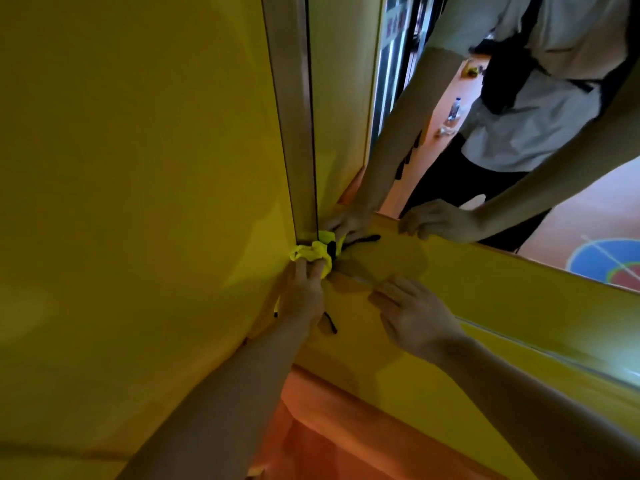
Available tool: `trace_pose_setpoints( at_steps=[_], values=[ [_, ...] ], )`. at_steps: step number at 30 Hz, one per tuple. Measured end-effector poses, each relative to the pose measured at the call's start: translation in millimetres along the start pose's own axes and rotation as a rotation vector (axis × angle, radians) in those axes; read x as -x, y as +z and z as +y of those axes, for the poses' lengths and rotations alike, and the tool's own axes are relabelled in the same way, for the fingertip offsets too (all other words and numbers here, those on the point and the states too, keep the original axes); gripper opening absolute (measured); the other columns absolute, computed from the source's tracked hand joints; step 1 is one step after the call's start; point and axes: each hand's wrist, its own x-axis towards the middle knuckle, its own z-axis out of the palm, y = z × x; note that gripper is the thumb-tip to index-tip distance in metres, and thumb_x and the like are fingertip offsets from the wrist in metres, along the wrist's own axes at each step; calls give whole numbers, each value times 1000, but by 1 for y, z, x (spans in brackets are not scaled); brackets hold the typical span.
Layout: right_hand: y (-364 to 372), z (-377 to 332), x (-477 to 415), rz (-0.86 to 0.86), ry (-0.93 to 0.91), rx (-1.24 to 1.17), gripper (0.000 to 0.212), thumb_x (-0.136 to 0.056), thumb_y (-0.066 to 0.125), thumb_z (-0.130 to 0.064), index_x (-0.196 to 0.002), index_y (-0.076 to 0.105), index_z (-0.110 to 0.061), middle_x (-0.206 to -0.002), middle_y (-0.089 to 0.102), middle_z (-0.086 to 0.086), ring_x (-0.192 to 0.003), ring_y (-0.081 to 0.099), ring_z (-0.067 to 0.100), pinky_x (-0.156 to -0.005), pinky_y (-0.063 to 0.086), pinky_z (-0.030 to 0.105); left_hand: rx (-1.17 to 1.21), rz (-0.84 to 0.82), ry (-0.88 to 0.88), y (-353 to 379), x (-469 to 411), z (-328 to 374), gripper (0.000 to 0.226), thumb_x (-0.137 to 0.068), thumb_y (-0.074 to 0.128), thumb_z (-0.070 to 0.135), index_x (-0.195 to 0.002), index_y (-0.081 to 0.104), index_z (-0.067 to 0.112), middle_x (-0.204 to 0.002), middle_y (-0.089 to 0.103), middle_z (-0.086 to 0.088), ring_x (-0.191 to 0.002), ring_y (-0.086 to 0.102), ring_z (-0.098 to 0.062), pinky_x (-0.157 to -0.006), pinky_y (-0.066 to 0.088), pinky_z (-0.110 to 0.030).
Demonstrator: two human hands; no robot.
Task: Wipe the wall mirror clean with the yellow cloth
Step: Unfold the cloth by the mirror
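Fingers (pixel 300 270) of the left hand (pixel 304 292) pinch the yellow cloth (pixel 308 251) into the mirror (pixel 346 116) corner. Right hand (pixel 412 313) rests flat, fingers straight. Cloth looks limp and light; grip it bunched.

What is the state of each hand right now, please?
Left hand: closed on the crumpled yellow cloth, at the wall mirror's lower corner.
Right hand: open, resting flat on the yellow ledge below the mirror.

Above the left hand (pixel 303 292), the cloth (pixel 310 252) is soft, crumpled fabric (bright yellow); the frame (pixel 291 116) looks like brushed metal. Beyond the right hand (pixel 415 317), the mirror (pixel 349 98) is glossy glass.
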Motion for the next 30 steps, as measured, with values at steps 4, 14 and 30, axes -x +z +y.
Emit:
trace_pose_setpoints(
  at_steps=[4,14,30],
  values=[
    [-17,-3,-1,-91,82,12,29,-82,47,-19,-94,72,-12,-99,67,6,-86,63,30,-70,56,39,-32,36,142,-9,17,14,30,-76,59,19,-100,75,28,-109,65,-9,-99,60,-35,-70,57,-39],
    [-54,-21,80,-519,1000,-421,45,-100,52,-21,-145,52,-28,-142,52,1,-121,59,28,-89,52,38,338,-377,200,-45,126,125,70,-91,26,51,-151,46,20,-153,42,-9,-142,34,-24,-116,32,-39],
    [-80,-46,69,-342,1289,-821,67,-91,71,-14,-151,45,-29,-82,53,-2,-78,54,17,-65,38,27,280,-426,262,-91,86,138,33,-86,68,25,-119,71,21,-112,67,-5,-115,49,-32,-95,32,-34]
  ],
)
